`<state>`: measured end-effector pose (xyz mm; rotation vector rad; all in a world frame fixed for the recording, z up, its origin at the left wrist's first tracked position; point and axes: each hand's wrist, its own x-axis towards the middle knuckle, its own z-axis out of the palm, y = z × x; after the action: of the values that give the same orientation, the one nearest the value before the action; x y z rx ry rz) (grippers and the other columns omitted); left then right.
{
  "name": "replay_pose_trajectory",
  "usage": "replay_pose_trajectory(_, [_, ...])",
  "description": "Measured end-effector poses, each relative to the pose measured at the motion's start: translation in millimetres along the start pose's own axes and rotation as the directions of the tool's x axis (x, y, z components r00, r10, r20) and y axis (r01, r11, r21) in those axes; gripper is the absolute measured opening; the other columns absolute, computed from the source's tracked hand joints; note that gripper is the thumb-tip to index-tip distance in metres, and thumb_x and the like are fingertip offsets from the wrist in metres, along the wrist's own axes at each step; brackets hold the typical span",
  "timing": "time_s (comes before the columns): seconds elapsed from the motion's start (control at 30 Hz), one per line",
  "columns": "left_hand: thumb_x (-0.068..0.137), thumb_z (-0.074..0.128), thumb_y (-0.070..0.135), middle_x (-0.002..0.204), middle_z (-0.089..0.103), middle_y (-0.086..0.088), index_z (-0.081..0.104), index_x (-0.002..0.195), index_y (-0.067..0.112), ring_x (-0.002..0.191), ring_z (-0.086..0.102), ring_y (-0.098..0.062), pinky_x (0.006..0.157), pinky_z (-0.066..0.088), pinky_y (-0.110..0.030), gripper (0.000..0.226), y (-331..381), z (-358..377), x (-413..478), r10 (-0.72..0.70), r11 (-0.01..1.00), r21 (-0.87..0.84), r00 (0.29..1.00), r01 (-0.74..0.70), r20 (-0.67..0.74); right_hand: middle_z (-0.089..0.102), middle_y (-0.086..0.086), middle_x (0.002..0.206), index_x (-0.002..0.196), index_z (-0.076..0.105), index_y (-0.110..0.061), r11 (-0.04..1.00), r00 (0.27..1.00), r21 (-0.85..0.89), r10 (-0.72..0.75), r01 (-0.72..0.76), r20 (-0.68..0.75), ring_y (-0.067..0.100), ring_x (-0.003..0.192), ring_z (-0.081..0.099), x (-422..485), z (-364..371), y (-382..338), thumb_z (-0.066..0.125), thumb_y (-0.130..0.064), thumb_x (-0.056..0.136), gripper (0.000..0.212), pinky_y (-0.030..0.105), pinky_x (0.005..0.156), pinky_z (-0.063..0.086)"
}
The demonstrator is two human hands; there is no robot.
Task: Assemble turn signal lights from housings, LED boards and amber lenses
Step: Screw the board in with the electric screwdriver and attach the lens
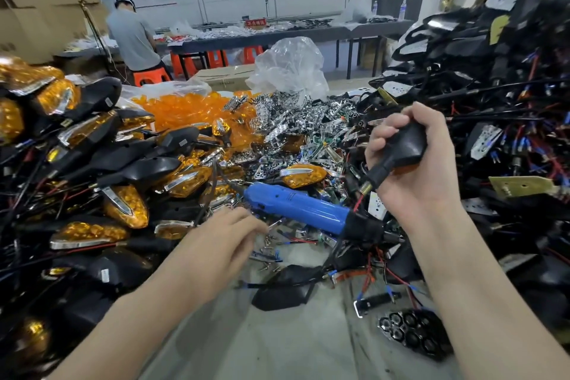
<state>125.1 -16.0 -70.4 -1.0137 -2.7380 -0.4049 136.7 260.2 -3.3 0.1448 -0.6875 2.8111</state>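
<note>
light: black housing (404,145) with a strip of amber lens showing under it, held up off the table, well right of centre
right hand: right hand (410,170) is wrapped tight around the body of the light, black back facing up, lens side down into the palm
long axis: stem runs down and left out of the fist, spring end lowest, aimed roughly at the screwdriver
left hand: left hand (228,231) is low on the table, fingertips in the loose screws (268,244); honestly can't tell if it's got one pinched or is just poking around
screwdriver: blue screwdriver (296,210) lies slantwise between the two hands, just past the left fingertips
who's closer: left hand by far, so I'd guess it brings screw and driver over to the light
around it: finished lights (92,145) heaped left, loose amber lenses (182,111) and shiny reflectors (293,120) behind, wired housings (493,102) heaped right
</note>
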Motion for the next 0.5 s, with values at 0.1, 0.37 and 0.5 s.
replay_pose_trajectory(0.1, [0.102, 0.044, 0.031, 0.107, 0.050, 0.025, 0.059, 0.119, 0.038, 0.100, 0.047, -0.002, 0.088, 0.040, -0.021, 0.024, 8, 5, -12, 0.034, 0.999, 0.033, 0.997, -0.036, 0.063, 0.052, -0.011, 0.072, 0.079, 0.059, -0.024, 1.000, 1.000, -0.025, 0.010, -0.011, -0.019, 0.006, 0.060, 0.052, -15, -9, 0, 0.059, -0.032, 0.097, 0.020, 0.019, 0.054, 0.047])
replay_pose_trajectory(0.37, [0.105, 0.034, 0.032, 0.117, 0.056, 0.020, 0.051, 0.127, 0.039, 0.112, 0.049, -0.007, 0.094, 0.037, -0.024, 0.029, 10, 2, -6, -0.105, 0.979, 0.181, 0.992, 0.091, 0.070, 0.051, -0.010, 0.071, 0.084, 0.056, -0.026, 0.996, 0.997, -0.069, 0.055, -0.059, -0.062, 0.008, 0.057, 0.052, -31, -21, 11, 0.058, -0.038, 0.099, 0.020, 0.020, 0.052, 0.047])
replay_pose_trajectory(0.5, [0.107, 0.032, 0.036, 0.119, 0.051, 0.017, 0.038, 0.142, 0.047, 0.113, 0.050, -0.009, 0.089, 0.035, -0.023, 0.036, 18, 4, 7, -0.017, 0.962, 0.272, 0.991, -0.020, 0.131, 0.052, -0.008, 0.070, 0.083, 0.056, -0.024, 0.993, 0.994, -0.091, 0.070, -0.078, -0.088, 0.010, 0.056, 0.052, -32, -26, 18, 0.059, -0.037, 0.098, 0.020, 0.022, 0.050, 0.047])
